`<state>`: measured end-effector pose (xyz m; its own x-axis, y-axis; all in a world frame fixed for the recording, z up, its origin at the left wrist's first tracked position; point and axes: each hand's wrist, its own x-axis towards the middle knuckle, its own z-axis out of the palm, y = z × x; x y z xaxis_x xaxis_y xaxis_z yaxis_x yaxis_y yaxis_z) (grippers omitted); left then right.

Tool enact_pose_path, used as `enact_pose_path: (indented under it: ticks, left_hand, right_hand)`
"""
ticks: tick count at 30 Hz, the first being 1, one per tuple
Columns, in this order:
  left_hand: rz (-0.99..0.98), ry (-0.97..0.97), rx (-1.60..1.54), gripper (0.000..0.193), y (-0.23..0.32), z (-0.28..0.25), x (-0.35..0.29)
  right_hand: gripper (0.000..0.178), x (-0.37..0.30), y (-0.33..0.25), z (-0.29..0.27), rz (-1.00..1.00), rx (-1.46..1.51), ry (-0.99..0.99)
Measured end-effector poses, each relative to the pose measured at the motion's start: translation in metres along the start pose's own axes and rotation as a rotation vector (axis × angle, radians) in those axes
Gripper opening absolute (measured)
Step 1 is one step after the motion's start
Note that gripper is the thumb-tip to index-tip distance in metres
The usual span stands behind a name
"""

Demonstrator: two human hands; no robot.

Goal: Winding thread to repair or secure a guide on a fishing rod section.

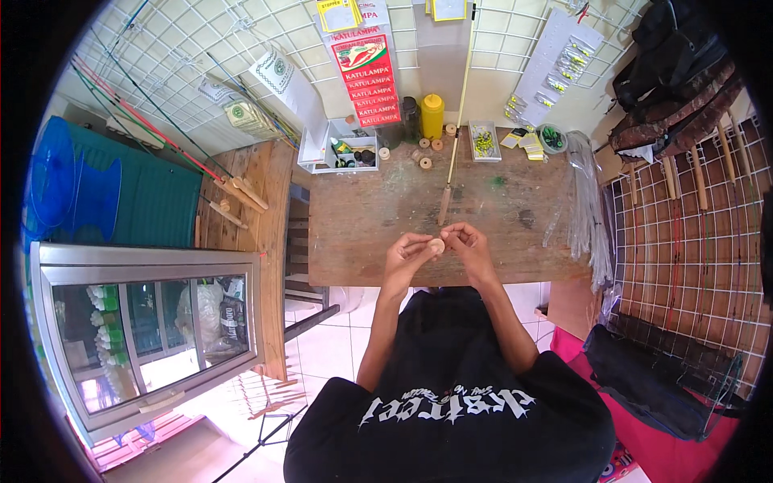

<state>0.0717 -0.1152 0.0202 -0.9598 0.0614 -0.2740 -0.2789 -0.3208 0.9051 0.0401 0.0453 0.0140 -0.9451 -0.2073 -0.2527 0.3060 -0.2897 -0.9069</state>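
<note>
My left hand (412, 256) grips a small round wooden spool (437, 245) between thumb and fingers, just above the front edge of the wooden table. Close beside it, my right hand (469, 247) is closed in a pinch at the spool's upper right rim. Whatever is between those right fingertips is too small to make out. Beyond both hands, a fishing rod (445, 206) with a wooden handle lies on the table (362, 233), its thin yellow shaft running up toward the wall. Farther back are several similar spools, one a pale wooden ring (425, 163).
A white box (338, 161) of small supplies, a yellow bottle (432, 117), a white tray (485, 143) and a small bowl (553, 138) line the table's back. Clear plastic sleeves (592, 213) hang over its right side. A glass-fronted cabinet (149, 338) stands at left.
</note>
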Motion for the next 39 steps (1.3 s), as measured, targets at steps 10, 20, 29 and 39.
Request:
enact_pose_path:
  ticks: [10,20,29,39]
  left_hand:
    - [-0.116,0.108,-0.584,0.022,-0.008,0.013,0.007]
    - [-0.137,0.224,-0.636,0.017,-0.034,0.019,0.022]
    - [-0.02,0.252,-0.121,0.032,-0.018,0.033,0.037]
    - [0.011,0.143,0.103,0.029,-0.029,0.015,0.07]
  right_hand:
    - [0.013,0.009,0.001,-0.001,-0.153,-0.062,-0.105]
    - [0.024,0.014,-0.023,-0.01,-0.435,-0.542,-0.224]
    - [0.027,0.035,-0.014,-0.018,-0.436,-0.649,-0.127]
    - [0.027,0.06,0.003,-0.033,-0.305,-0.564,-0.165]
